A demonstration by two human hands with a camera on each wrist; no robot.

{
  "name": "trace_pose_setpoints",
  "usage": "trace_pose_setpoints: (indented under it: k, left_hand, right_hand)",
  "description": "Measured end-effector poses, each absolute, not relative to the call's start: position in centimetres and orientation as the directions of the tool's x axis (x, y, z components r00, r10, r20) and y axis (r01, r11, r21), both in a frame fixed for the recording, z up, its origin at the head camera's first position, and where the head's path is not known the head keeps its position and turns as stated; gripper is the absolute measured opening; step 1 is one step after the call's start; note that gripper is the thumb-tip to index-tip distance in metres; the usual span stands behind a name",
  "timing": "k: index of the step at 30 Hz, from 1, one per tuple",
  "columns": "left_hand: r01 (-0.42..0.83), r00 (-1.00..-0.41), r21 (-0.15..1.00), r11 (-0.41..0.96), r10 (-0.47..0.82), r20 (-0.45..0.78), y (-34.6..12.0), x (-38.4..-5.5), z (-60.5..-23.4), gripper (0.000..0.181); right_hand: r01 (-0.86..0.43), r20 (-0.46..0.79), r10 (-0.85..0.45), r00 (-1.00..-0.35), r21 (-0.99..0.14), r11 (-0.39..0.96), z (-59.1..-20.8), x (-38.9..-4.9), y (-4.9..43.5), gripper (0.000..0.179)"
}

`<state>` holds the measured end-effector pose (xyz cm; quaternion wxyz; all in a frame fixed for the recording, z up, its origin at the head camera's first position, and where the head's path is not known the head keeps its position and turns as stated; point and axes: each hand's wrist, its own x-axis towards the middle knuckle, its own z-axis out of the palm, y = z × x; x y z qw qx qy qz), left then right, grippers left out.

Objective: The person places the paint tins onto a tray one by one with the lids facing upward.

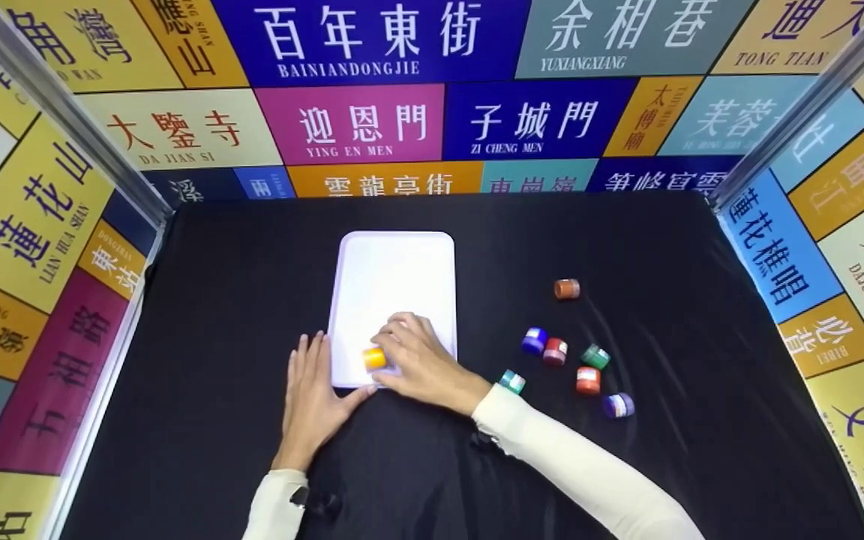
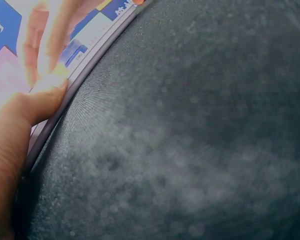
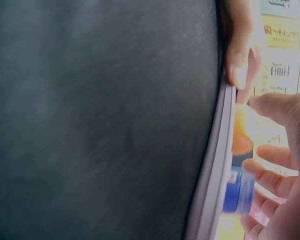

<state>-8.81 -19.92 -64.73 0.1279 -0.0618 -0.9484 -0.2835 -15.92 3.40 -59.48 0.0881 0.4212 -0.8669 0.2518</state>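
A white tray [image 1: 398, 277] with a pale lilac rim lies on the black cloth. Along its left edge rests my left hand [image 1: 310, 405], fingers straight, thumb reaching to the near rim. My right hand [image 1: 421, 364] is over the tray's near end, its fingers spread and loosely bent. A small yellow paint jar [image 1: 374, 358] lies by its thumb and forefinger; in the right wrist view the fingertips are at about the jar's upper side. A blue paint jar [image 3: 238, 194] is under the right fingers, hidden in the head view.
Right of the tray, several paint jars lie scattered: brown [image 1: 567, 289], blue [image 1: 534, 340], dark red [image 1: 555, 351], green [image 1: 595, 356], orange-red [image 1: 588, 379] and purple [image 1: 618, 405]. A teal jar [image 1: 511, 381] sits beside the right sleeve [image 1: 574, 457]. Printed panels [image 1: 349, 124] wall the black table.
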Motion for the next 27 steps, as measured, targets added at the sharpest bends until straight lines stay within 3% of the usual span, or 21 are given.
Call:
trace_pose_setpoints:
  k: [6, 10, 20, 27]
  left_hand:
    - [0.189, -0.959, 0.533, 0.825, 0.037, 0.282, -19.9, -8.8, -64.8, 0.122]
    - [0.186, -0.96, 0.54, 0.821, 0.034, 0.279, -19.9, -8.8, -64.8, 0.123]
    - [0.185, -0.962, 0.533, 0.826, 0.04, 0.271, -20.0, -8.8, -64.7, 0.122]
    - [0.185, -0.963, 0.531, 0.827, 0.043, 0.268, -19.9, -8.8, -64.7, 0.121]
  right_hand:
    - [-0.778, 0.255, -0.737, -0.626, -0.275, 0.565, -59.5, -15.8, 1.8, 0.039]
    - [-0.773, 0.247, -0.733, -0.634, -0.239, 0.588, -59.7, -15.9, 1.3, 0.03]
    - [-0.746, 0.309, -0.681, -0.664, -0.335, 0.575, -59.2, -16.4, 0.9, 0.024]
    - [-0.726, 0.322, -0.652, -0.686, -0.368, 0.581, -59.5, -16.6, 2.4, 0.032]
